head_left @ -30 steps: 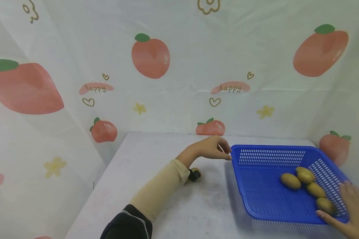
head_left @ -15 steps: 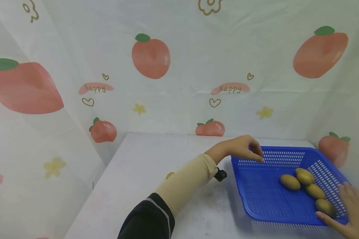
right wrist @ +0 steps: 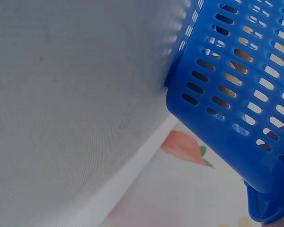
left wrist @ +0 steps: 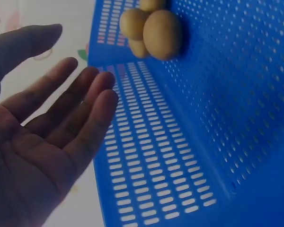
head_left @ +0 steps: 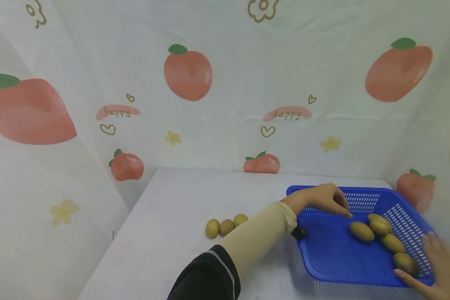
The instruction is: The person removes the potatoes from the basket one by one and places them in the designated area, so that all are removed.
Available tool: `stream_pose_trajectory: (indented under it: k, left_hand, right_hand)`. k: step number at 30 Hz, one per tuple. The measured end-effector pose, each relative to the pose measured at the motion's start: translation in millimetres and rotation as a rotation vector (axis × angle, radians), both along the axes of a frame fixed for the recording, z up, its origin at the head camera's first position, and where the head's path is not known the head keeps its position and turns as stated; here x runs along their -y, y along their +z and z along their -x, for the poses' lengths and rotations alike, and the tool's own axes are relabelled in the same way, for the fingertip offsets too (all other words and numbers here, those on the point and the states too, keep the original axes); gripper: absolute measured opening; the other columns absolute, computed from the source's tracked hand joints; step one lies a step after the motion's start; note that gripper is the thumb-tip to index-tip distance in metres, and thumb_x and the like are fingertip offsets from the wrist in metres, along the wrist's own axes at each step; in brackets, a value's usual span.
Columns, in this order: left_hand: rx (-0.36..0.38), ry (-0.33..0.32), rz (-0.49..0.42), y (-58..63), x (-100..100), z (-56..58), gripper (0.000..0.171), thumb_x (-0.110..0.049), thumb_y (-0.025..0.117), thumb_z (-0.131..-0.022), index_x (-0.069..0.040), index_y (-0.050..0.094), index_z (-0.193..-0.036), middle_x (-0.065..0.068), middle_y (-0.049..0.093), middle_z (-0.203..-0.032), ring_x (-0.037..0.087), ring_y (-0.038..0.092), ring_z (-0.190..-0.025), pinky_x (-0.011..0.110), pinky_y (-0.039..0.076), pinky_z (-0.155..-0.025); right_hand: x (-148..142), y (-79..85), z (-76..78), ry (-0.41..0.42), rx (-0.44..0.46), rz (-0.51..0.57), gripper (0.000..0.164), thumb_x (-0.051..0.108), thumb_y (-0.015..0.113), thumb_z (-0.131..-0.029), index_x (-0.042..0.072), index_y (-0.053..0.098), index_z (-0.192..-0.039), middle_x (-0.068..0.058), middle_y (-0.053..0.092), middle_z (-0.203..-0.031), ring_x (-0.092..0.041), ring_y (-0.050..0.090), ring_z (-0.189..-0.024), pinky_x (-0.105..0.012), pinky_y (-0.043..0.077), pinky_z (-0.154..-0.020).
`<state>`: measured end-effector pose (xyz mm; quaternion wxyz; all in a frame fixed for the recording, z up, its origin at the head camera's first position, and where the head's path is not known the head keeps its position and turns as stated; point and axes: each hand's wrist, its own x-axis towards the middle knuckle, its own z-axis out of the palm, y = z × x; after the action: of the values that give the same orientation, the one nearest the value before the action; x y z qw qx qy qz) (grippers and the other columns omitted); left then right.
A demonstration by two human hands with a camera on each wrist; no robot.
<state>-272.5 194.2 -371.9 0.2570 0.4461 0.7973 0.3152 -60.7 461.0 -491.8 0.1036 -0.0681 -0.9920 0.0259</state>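
My left hand [head_left: 324,199] hangs over the blue plastic basket [head_left: 333,266], its fingers loosely bent. In the left wrist view, the palm and fingers hold nothing. Just right of the fingertips, inside the basket, lies an oval yellow-brown, potato-like piece [head_left: 361,231]. Several more such pieces [head_left: 406,263] line up toward the basket's near right corner. My right hand [head_left: 444,266] rests on that corner, fingers extended along the right rim and thumb over the near side. In the right wrist view, the basket's slotted wall [right wrist: 227,85] fills the right side; that hand is almost wholly out of frame.
Three similar yellow-brown pieces [head_left: 226,227] lie on the white table [head_left: 165,250], left of the basket; the left sleeve [head_left: 260,233] partly covers one. A peach-printed cloth [head_left: 225,83] hangs behind and at the left. A black wrist camera [head_left: 299,232] sits under the left wrist.
My left hand has moved right, from beside the basket's left rim to over its inside. The loose pieces on the table have come into view behind the arm. My right hand stays put.
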Motion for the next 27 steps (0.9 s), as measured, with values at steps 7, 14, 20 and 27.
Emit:
stream_pose_trajectory:
  k: [7,14,20,27]
  left_hand:
    - [0.153,0.054,-0.022,2.8,-18.0,-8.9,0.015,-0.018,0.077,-0.098,-0.008,0.076,-0.109,-0.009,0.073,-0.093,0.0,0.068,-0.079,0.014,0.058,-0.074]
    - [0.176,0.112,-0.001,-4.7,-37.1,-17.2,0.017,-0.019,0.076,-0.098,-0.009,0.078,-0.111,-0.008,0.076,-0.097,0.003,0.069,-0.079,0.015,0.057,-0.07]
    - [0.217,0.2,-0.003,-16.1,-53.2,-21.6,0.017,-0.021,0.076,-0.098,-0.01,0.079,-0.11,-0.007,0.074,-0.093,0.006,0.069,-0.075,0.016,0.058,-0.067]
    - [0.187,0.289,-0.026,-35.3,-62.2,-23.5,0.015,-0.02,0.081,-0.094,-0.008,0.081,-0.103,-0.005,0.072,-0.082,0.005,0.065,-0.066,0.017,0.057,-0.061]
  right_hand:
    - [-3.7,-5.7,0.7,-0.02,-0.003,0.014,0.138,0.072,0.069,-0.086,-0.024,-0.001,-0.156,-0.045,-0.014,-0.161,-0.062,-0.012,-0.153,-0.08,-0.003,-0.12]
    - [0.5,-0.8,-1.8,-0.023,0.004,0.0,0.138,0.073,0.068,-0.087,-0.025,0.0,-0.155,-0.046,-0.013,-0.161,-0.063,-0.009,-0.154,-0.083,0.006,-0.119]
    - [5.0,3.4,-2.9,-0.024,-0.003,0.01,0.136,0.072,0.067,-0.087,-0.025,0.0,-0.156,-0.045,-0.014,-0.161,-0.061,-0.011,-0.155,-0.08,0.001,-0.122]
    - [3.3,1.0,-2.1,-0.018,0.023,-0.017,0.136,0.073,0.066,-0.088,-0.025,-0.001,-0.155,-0.043,-0.017,-0.161,-0.061,-0.013,-0.154,-0.076,-0.007,-0.121]
